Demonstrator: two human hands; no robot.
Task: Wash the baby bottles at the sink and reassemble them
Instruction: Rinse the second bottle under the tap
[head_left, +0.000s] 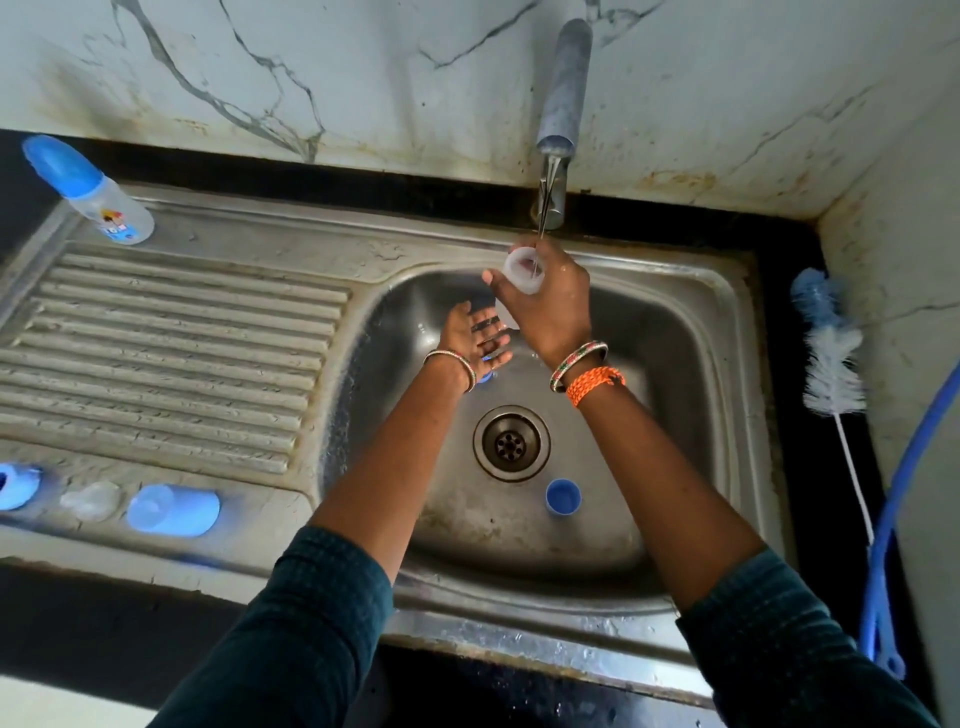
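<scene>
right hand (550, 306) wrapped round clear bottle (523, 273), mouth tilted up to catch tap (558, 130) stream, upper centre | left hand (475, 332) held spread, empty, below | capped bottle (88, 189) parked upper left, apparently awaiting washing

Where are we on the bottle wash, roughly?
Early to midway, by the look of it. Possibly done: blue cap, clear teat and another blue part lie on the drainboard. In hand: right hand holds a clear bottle under the tap; left hand is open. Left: blue cap in the basin, capped bottle, all reassembly.
</scene>
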